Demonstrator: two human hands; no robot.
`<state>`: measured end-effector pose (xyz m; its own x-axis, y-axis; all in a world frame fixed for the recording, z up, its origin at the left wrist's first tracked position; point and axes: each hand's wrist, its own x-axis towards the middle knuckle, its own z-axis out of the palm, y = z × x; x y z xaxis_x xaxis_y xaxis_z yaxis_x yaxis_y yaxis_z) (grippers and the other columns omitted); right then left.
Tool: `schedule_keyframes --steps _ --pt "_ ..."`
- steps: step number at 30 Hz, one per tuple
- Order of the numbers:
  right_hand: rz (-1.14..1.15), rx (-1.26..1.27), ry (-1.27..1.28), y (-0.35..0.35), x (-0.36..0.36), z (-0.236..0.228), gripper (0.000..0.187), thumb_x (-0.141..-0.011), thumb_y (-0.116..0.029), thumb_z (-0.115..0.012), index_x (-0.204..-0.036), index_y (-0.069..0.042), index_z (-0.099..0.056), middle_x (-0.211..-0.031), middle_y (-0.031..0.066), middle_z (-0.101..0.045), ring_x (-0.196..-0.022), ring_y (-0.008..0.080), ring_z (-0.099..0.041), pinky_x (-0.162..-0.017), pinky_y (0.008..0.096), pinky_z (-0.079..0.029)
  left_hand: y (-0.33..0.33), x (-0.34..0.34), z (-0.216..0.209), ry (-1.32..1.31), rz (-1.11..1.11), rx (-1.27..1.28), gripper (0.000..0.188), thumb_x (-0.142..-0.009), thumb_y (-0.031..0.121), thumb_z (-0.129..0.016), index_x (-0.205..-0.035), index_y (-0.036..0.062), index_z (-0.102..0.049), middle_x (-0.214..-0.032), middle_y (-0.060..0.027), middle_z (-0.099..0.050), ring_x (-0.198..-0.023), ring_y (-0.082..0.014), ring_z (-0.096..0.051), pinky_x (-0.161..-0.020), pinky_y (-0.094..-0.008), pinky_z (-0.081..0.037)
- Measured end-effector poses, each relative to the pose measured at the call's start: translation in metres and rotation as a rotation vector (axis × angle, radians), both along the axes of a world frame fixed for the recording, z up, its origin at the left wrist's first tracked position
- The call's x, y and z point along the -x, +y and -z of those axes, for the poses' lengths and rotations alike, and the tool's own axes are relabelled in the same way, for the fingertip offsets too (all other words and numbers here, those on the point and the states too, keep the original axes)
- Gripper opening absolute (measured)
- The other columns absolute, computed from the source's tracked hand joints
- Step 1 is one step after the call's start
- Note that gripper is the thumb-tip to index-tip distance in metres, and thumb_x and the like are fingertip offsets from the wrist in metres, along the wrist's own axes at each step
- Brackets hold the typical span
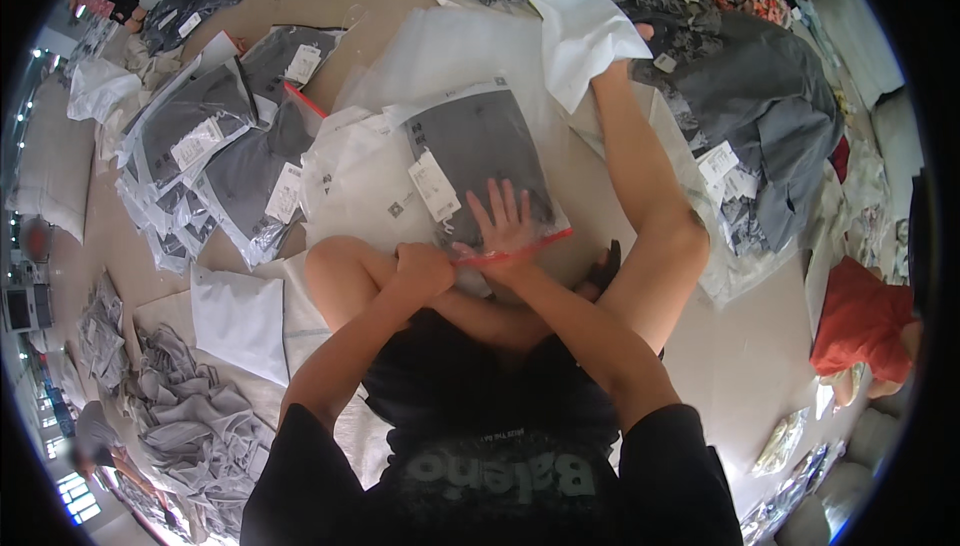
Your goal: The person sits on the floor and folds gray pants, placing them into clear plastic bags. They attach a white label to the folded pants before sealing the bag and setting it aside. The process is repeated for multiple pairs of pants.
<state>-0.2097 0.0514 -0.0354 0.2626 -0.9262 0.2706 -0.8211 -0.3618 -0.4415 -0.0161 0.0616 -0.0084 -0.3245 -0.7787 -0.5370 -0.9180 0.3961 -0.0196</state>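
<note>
A clear plastic bag with a red strip along its near edge holds a folded dark grey garment [480,136] in front of me. A white tag [433,186] lies on the garment's left part. My right hand [505,229] is spread flat at the near end of the garment, with the red strip [530,246] crossing near its wrist; it looks to be inside the bag's opening. My left hand [424,271] is closed at the near left corner of the bag, gripping its edge. Its fingertips are mostly hidden.
Several bagged grey garments [240,171] lie at the left. Unbagged dark grey clothing [740,96] is heaped at the right, beyond my bent leg. A white plastic sheet [580,31] covers my foot. Lighter grey cloth [190,416] lies at the lower left. A person in red [860,321] is at the far right.
</note>
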Motion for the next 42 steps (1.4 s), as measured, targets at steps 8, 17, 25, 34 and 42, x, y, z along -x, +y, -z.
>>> schedule_keyframes --steps 8,17,25,34,42 --pt "0.116 -0.103 0.226 -0.034 -0.021 0.006 0.091 -0.088 -0.068 -0.063 -0.165 -0.028 -0.035 -0.173 0.0208 -0.017 -0.157 0.0466 -0.015 -0.118 0.0755 -0.014 -0.032 -0.009 -0.001 -0.070 -0.119 -0.021 0.039 -0.091 0.037 -0.060 -0.107 0.0078 -0.080 -0.112 -0.0154 -0.077 -0.104 -0.0320 -0.075 -0.084 -0.0492 -0.056" --pt "-0.219 -0.195 0.074 0.007 0.042 -0.072 0.021 -0.091 -0.025 -0.064 -0.092 -0.004 -0.068 -0.084 0.0173 -0.072 -0.083 0.0387 -0.071 -0.075 0.0509 -0.057 -0.023 -0.011 0.007 0.228 0.082 0.508 0.017 -0.090 0.012 -0.063 -0.104 0.0043 -0.062 -0.095 -0.0148 -0.072 -0.089 -0.0338 -0.074 -0.077 -0.0493 -0.058" --pt "0.036 -1.025 -0.215 -0.054 0.141 0.013 0.037 -0.099 -0.032 -0.060 -0.083 -0.002 -0.074 -0.067 0.0108 -0.070 -0.062 0.0212 -0.070 -0.055 0.0369 -0.051 -0.033 -0.014 0.054 0.133 0.103 0.388 0.013 -0.092 0.015 -0.059 -0.097 0.0083 -0.069 -0.094 -0.0108 -0.076 -0.086 -0.0307 -0.076 -0.077 -0.0512 -0.057" --pt "0.081 -1.338 -0.311 -0.055 0.133 -0.016 0.027 -0.094 -0.025 -0.065 -0.077 -0.006 -0.071 -0.063 0.0042 -0.063 -0.048 0.0134 -0.053 -0.045 0.0297 -0.036 -0.045 0.026 -0.006 0.145 0.061 0.100 0.016 -0.089 0.019 -0.068 -0.099 0.0080 -0.073 -0.106 -0.0153 -0.075 -0.102 -0.0355 -0.073 -0.078 -0.0553 -0.055" --pt "0.129 -1.497 -0.668 -0.049 0.127 -0.041 0.025 -0.097 -0.023 -0.058 -0.074 -0.011 -0.055 -0.058 -0.0027 -0.045 -0.046 0.0084 -0.035 -0.043 0.0274 -0.021 -0.013 0.105 0.003 0.767 0.146 0.462 0.020 -0.088 0.024 -0.071 -0.095 0.0062 -0.065 -0.088 -0.0132 -0.069 -0.086 -0.0343 -0.070 -0.075 -0.0470 -0.056"
